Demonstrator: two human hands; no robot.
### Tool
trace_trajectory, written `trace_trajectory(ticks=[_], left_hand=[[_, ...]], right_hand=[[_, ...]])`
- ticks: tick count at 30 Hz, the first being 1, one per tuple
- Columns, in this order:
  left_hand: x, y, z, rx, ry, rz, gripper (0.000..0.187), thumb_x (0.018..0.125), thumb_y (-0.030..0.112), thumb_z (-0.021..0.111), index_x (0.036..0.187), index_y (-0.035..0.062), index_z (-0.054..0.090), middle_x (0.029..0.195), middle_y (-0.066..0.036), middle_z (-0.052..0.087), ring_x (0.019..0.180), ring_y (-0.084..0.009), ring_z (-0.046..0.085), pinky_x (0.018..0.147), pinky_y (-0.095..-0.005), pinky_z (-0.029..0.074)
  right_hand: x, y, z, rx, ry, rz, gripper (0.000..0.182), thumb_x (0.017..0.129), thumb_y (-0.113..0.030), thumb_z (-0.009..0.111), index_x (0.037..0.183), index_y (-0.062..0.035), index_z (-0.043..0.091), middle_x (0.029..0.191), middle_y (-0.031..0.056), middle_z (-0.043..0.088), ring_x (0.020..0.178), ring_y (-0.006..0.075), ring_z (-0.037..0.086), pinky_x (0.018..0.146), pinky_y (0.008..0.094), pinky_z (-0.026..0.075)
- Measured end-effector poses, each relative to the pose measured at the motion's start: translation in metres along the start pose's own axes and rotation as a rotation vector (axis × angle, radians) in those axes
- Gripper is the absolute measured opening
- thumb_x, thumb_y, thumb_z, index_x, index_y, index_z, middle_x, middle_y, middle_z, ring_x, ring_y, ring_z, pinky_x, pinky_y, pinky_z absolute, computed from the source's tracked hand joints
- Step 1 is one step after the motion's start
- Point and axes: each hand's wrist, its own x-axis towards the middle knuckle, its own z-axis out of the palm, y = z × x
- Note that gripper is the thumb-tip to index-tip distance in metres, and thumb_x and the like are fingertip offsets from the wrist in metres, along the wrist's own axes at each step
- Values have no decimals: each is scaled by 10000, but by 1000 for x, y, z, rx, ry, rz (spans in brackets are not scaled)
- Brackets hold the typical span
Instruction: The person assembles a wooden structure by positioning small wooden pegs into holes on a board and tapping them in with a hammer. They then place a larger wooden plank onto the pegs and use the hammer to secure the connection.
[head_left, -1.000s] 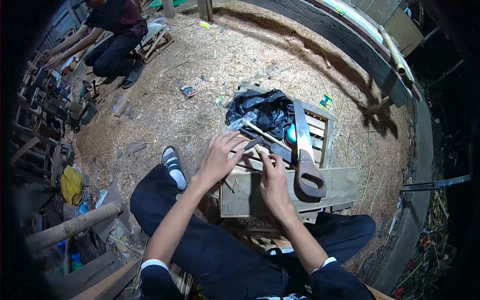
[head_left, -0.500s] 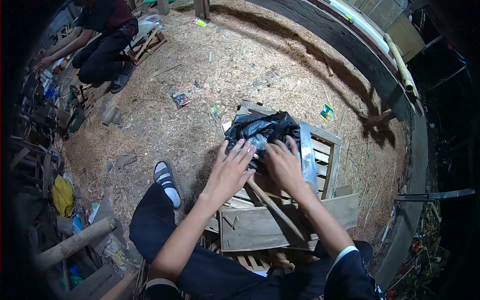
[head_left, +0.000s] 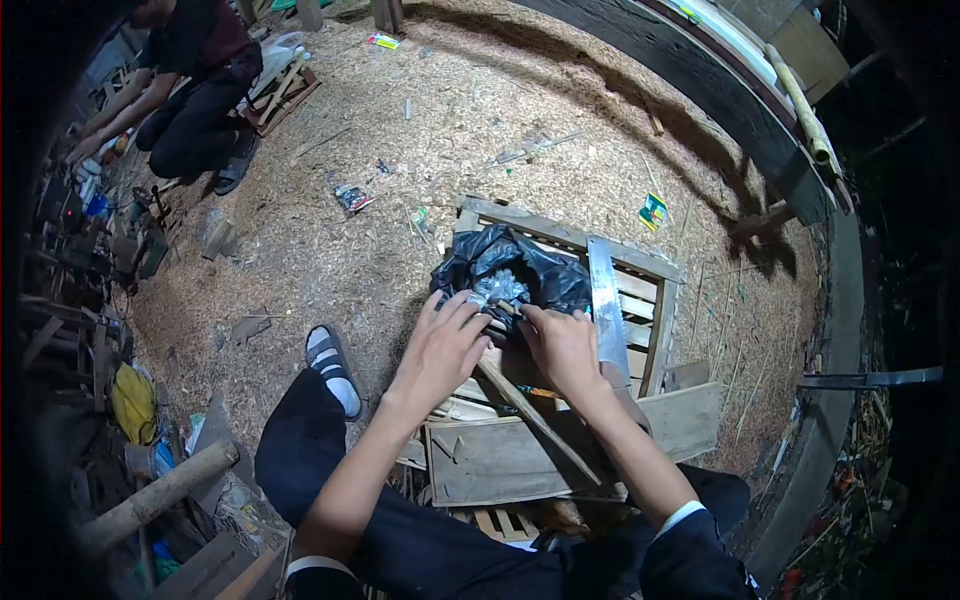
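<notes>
A black plastic bag (head_left: 560,283) lies with its mouth spread on a slatted wooden frame in front of me. Crumpled clear plastic (head_left: 500,287) and small brownish pieces, too small to name, show inside. My left hand (head_left: 440,350) has its fingers curled over the near left rim of the bag. At the near right rim, my right hand (head_left: 562,350) grips the bag with bent fingers; its thumb is partly hidden. Just right of that hand lies a hand saw (head_left: 606,300), blade pointing away. A wooden stick or tool handle (head_left: 535,410) slants below the hands, its upper end hidden.
The slatted frame (head_left: 655,345) and a wooden board (head_left: 520,465) are close to my knees. Wood shavings (head_left: 290,260) cover the floor, with scattered wrappers (head_left: 353,199). Another person (head_left: 195,95) crouches at upper left. Tools and scraps crowd the left; a thick beam (head_left: 700,75) runs upper right.
The bag's mouth has opened wider, showing more of the clear plastic inside. My spread fingers have drawn down onto its near rim. The saw blade is more exposed.
</notes>
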Motion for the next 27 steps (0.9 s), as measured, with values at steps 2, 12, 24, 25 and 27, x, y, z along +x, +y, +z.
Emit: trace_trajectory(ticks=[2, 12, 24, 25, 27], left_hand=[[-4, -5, 5, -55, 48, -4, 300, 972, 191, 688, 1236, 50, 707, 1332, -126, 666, 1415, -307, 519, 1254, -540, 281], [-1, 0, 9, -24, 56, 7, 359, 937, 148, 703, 1274, 29, 685, 1345, -200, 589, 1320, -375, 526, 1200, -544, 356], [-1, 8, 11, -6, 31, 2, 475, 945, 184, 714, 1395, 56, 630, 1476, -196, 544, 1437, -394, 449, 1261, -557, 294], [-1, 7, 11, -14, 37, 4, 487, 944, 186, 716, 1405, 59, 624, 1475, -196, 547, 1441, -391, 448, 1263, -557, 292], [-2, 7, 9, -39, 49, 0, 508, 934, 183, 730, 1419, 74, 623, 1484, -191, 552, 1459, -386, 438, 1267, -557, 286]], right_hand=[[8, 3, 7, 63, -81, 121, 176, 974, -209, 695, 1098, -87, 728, 788, 165, 738, 733, 352, 746, 681, 503, 544], [17, 4, 22, 21, -127, 111, 129, 934, -211, 725, 951, -84, 739, 857, 163, 745, 760, 389, 748, 674, 504, 574], [-48, -26, -54, 889, 158, 391, 198, 953, -87, 781, 1136, -14, 762, 942, 59, 779, 780, 79, 700, 676, 237, 501], [-56, -31, -57, 872, 167, 385, 204, 951, -86, 783, 1142, -13, 770, 957, 62, 780, 772, 77, 679, 670, 232, 492], [-68, -44, -60, 846, 215, 357, 200, 944, -82, 786, 1132, -13, 794, 991, 71, 777, 740, 76, 611, 654, 237, 477]])
